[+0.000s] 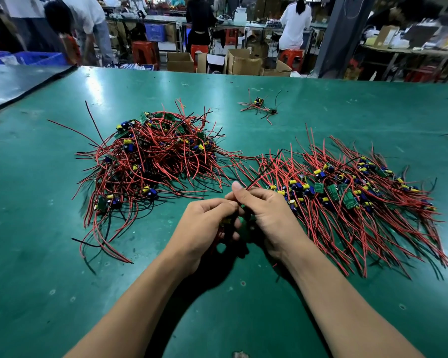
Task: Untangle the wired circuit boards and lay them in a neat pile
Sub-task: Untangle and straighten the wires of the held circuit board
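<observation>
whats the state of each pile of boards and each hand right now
tangled heap: jumbled, wires crossing every way
neat pile: laid out, wires roughly parallel
stray boards: apart, farther back
wired board: held between both hands
left hand: grips the wired board
right hand: pinches its black wire

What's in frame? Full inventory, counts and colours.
tangled heap: one, red and black wires with green boards, table left of centre
laid-out pile: one, same mix, table right
stray cluster: one, red and black, far centre
held board: one, black wire sticking up, between hands
table: one, green, foreground
cardboard boxes: several, brown, beyond table
stools: several, red, background
crates: some, blue, back left
people: several, background
left hand: one, grips held board
right hand: one, pinches its wire
</observation>
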The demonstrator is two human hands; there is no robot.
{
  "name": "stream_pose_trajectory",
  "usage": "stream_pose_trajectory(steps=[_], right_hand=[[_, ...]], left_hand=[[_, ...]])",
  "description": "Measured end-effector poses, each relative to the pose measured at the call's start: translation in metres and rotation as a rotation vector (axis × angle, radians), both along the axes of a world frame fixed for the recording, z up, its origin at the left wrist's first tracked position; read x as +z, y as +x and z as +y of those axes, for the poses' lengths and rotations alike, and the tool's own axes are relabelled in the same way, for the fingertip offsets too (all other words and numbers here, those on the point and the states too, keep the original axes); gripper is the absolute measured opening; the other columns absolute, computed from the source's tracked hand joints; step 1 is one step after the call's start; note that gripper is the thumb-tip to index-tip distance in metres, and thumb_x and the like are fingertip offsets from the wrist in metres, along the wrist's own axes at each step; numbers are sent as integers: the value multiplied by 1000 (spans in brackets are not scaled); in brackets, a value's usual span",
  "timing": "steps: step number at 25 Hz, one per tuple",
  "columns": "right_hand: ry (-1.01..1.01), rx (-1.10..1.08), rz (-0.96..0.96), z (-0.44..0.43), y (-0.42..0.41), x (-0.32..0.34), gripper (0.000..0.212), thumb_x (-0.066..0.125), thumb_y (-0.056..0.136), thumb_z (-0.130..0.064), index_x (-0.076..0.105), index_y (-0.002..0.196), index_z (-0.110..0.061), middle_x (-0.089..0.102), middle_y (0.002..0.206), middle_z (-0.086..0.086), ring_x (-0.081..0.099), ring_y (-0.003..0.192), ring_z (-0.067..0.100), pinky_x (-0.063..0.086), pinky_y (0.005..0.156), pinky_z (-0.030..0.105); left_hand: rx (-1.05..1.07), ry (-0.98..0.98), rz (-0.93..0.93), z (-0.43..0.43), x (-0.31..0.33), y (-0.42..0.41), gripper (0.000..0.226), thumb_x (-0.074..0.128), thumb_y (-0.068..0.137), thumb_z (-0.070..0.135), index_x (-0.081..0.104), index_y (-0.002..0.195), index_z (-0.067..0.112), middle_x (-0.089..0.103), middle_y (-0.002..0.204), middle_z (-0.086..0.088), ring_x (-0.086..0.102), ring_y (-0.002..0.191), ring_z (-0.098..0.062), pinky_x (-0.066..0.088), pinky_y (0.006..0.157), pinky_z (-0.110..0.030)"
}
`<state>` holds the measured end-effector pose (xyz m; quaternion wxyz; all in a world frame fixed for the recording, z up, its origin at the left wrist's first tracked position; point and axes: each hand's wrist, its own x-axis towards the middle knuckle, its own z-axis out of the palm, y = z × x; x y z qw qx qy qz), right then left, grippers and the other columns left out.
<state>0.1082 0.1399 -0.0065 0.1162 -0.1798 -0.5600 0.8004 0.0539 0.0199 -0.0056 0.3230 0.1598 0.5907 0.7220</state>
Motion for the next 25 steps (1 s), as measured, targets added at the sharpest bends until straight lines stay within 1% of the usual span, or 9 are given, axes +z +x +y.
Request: stream_pose_trajectory(steps=[2, 5, 8, 12, 15, 17, 19, 22, 25], right_hand=[[55, -46, -6, 2, -1, -4, 32, 76, 80, -44, 76, 76, -13, 57, 54, 5, 52, 38, 14, 47, 40, 24], [302, -151, -35, 10, -3, -10, 31, 71, 89, -45, 77, 74, -19, 49, 48, 0, 41, 37, 10, 32, 38, 17], [425, -222, -38, 17, -4, -12, 33, 69, 93, -44, 77, 72, -20, 47, 49, 3, 39, 39, 10, 31, 38, 18], [318, -308, -16, 26, -4, -11, 35, 69, 94, -38, 75, 68, -15, 50, 61, 10, 38, 40, 9, 31, 37, 18], [274, -305, 2, 29, -5, -11, 36, 70, 93, -39, 75, 68, -14, 50, 60, 10, 40, 41, 9, 33, 37, 20], [224, -222, -11, 29, -4, -10, 38, 71, 90, -45, 76, 71, -13, 52, 59, 6, 43, 43, 10, 35, 38, 21], [195, -20, -58, 26, 0, -9, 36, 72, 87, -48, 78, 82, -13, 61, 66, 6, 53, 46, 12, 42, 42, 21], [136, 158, -71, 19, 5, -7, 27, 73, 91, -37, 77, 90, -10, 67, 68, 14, 62, 46, 24, 52, 47, 28], [238, -46, -57, 20, 2, -6, 24, 72, 91, -37, 78, 84, -15, 50, 51, 3, 43, 40, 14, 37, 44, 20]], left_hand=[[-17, -26, 59, -1, 0, 1, 28, 59, 94, 9, 74, 70, 10, 63, 61, -9, 54, 46, -19, 45, 46, -20], [-48, -94, 206, 0, -2, 4, 25, 60, 93, 9, 74, 72, 10, 65, 61, -8, 52, 52, -20, 42, 52, -24], [-137, -135, 258, -2, -2, 4, 24, 59, 93, 9, 73, 74, 8, 63, 60, -7, 52, 48, -19, 40, 49, -23], [-249, -179, 292, -4, -1, 3, 22, 60, 93, 11, 71, 77, 3, 61, 60, -7, 52, 48, -18, 41, 49, -22], [-222, -202, 268, -2, -2, 5, 22, 59, 93, 12, 71, 75, 5, 61, 58, -6, 54, 47, -19, 41, 49, -23], [-148, -166, 215, 1, -3, 7, 23, 58, 94, 13, 70, 76, 5, 60, 56, -7, 55, 44, -19, 43, 46, -23], [-81, -107, 167, 2, -4, 7, 25, 57, 97, 15, 68, 77, 6, 58, 55, -9, 55, 43, -20, 49, 46, -28], [-24, -75, 124, 1, -4, 4, 25, 56, 97, 12, 69, 77, 5, 58, 55, -10, 55, 42, -20, 48, 43, -26], [-57, -100, 123, -2, -4, 2, 23, 59, 95, 14, 70, 78, 2, 57, 54, -7, 54, 43, -20, 43, 46, -22]])
